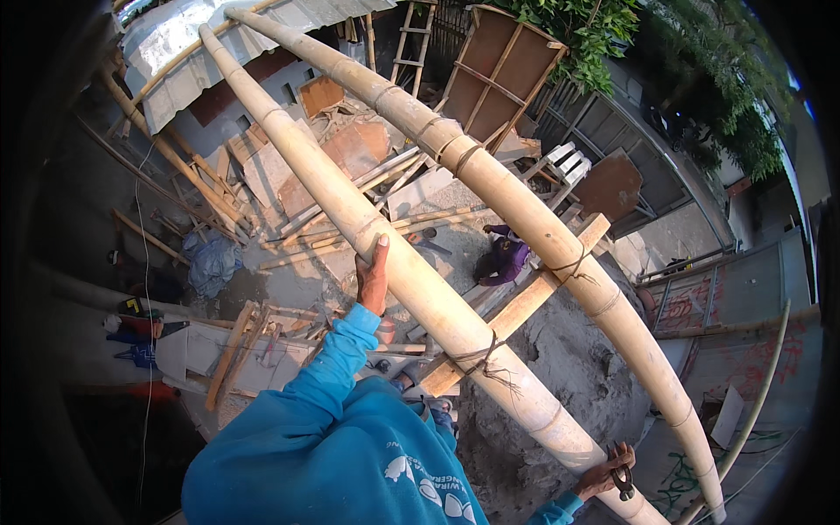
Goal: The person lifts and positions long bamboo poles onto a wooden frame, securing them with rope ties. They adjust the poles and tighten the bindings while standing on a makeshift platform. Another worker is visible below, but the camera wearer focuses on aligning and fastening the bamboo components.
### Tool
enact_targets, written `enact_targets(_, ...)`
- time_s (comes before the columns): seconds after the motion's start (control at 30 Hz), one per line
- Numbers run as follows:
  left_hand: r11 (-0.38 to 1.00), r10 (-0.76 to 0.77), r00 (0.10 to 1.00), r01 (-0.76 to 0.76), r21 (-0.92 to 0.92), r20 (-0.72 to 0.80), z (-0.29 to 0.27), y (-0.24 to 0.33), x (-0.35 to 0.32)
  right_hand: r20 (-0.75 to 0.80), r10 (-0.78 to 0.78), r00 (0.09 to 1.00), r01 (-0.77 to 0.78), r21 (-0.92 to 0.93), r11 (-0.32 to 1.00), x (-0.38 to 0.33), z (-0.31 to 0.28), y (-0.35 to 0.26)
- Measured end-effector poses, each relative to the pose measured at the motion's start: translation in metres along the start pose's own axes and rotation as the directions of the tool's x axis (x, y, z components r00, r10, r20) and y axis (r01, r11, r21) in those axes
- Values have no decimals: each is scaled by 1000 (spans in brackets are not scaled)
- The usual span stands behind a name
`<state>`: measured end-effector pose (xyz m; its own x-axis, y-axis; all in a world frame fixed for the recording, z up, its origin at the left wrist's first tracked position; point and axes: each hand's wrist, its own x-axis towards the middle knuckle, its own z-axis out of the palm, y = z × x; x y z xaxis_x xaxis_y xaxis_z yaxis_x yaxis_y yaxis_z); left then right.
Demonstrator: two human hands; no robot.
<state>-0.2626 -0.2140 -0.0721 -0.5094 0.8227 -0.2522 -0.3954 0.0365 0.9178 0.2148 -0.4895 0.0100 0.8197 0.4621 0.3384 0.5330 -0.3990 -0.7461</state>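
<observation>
A thick bamboo pole [429,284] slants from the far left down to the near right, in front of me. My left hand [374,278] is closed against its near side, about mid-length. My right hand [602,474] rests at the pole's lower end, its fingers around dark pincers [623,483]. Beyond lies a second bamboo pole [525,232], roughly alongside the first. A wooden crosspiece [525,306] bridges the two poles. Dark wire ties [483,354] bind it to the nearer pole, their loose ends sticking out; another wire tie [573,267] sits at the farther pole.
Far below, a person in purple [507,255] crouches near a grey heap [560,367]. Boards and bamboo lengths [350,227] litter the ground. Corrugated metal roofing [175,52] lies under the poles' far ends. A thin bamboo pole [761,394] leans at the right.
</observation>
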Motion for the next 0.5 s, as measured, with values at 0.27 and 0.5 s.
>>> enact_targets(0.27, 999, -47, 999, 46, 28, 5, -6, -7, 6, 15, -11, 1000, 10, 57, 998, -1, 1, 2)
enact_targets(0.5, 999, -28, 999, 28, -17, -19, -2, -3, 2, 21, 3, 1000, -4, 40, 999, -1, -1, -5)
